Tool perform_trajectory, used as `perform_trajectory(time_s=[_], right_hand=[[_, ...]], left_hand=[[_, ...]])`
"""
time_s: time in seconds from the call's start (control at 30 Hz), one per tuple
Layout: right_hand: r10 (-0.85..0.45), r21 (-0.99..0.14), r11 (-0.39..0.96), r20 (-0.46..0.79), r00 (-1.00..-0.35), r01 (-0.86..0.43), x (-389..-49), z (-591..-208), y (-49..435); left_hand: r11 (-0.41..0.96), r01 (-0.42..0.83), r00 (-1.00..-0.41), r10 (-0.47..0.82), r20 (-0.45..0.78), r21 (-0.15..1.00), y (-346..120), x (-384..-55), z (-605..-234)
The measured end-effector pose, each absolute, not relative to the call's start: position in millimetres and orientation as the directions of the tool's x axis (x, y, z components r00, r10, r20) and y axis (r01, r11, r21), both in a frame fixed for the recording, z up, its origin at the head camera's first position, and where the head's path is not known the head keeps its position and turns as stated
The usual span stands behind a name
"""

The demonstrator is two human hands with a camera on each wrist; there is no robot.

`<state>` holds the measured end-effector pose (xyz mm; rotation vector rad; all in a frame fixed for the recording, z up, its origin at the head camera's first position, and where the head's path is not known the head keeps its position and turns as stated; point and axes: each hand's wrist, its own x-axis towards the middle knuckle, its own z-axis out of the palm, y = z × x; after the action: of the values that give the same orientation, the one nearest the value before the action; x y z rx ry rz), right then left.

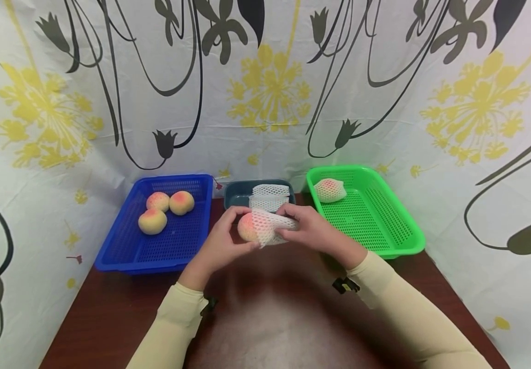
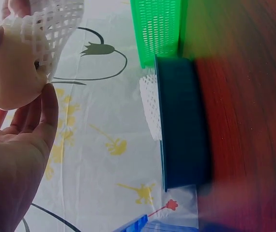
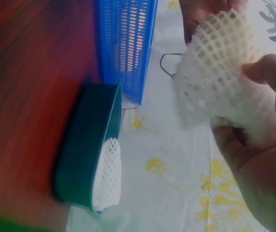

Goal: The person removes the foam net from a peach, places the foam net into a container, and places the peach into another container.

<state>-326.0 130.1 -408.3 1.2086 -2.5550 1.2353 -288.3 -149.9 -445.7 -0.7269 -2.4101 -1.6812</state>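
Observation:
Above the table, my left hand (image 1: 222,240) grips a peach (image 1: 247,227) with thumb and fingers around its bare left side. A white foam net sleeve (image 1: 265,225) covers the right part of that peach. My right hand (image 1: 313,229) pinches the loose right end of the sleeve. In the left wrist view the peach (image 2: 12,72) shows pale and bare below, with the net (image 2: 55,29) over its upper side. The right wrist view shows the net (image 3: 220,63) stretched over the fruit, thumb pressed on it.
Several bare peaches (image 1: 152,221) lie in a blue basket (image 1: 154,259) on the left. A dark teal tray (image 1: 235,190) behind the hands holds more foam nets (image 1: 270,197). On the right, a green basket (image 1: 385,210) contains one netted peach (image 1: 330,190). A patterned cloth hangs behind.

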Motion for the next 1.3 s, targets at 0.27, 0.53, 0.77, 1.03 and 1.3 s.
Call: perform_trajectory(time_s=[0.27,0.53,0.77,1.03,1.3], right_hand=[[-0.691,-0.565,0.500,0.195,-0.695,-0.656,-327,-412,129],[-0.659,-0.449,0.564,0.262,-0.705,-0.694,-346,-414,124],[-0.627,-0.349,0.641,0.276,-0.729,-0.683,-391,-403,109],[-0.585,-0.225,0.742,0.244,-0.773,-0.632,-448,-400,79],[-0.581,-0.185,0.746,0.290,-0.761,-0.640,-488,-410,50]], left_hand=[[0.266,0.452,-0.873,0.326,0.362,0.851,-153,-289,-448],[0.275,0.451,-0.878,0.307,0.367,0.849,-163,-289,-447],[0.296,0.448,-0.887,0.263,0.379,0.843,-179,-292,-447],[0.265,0.446,-0.888,0.248,0.386,0.855,-193,-294,-447],[0.263,0.428,-0.898,0.234,0.373,0.865,-199,-291,-446]])
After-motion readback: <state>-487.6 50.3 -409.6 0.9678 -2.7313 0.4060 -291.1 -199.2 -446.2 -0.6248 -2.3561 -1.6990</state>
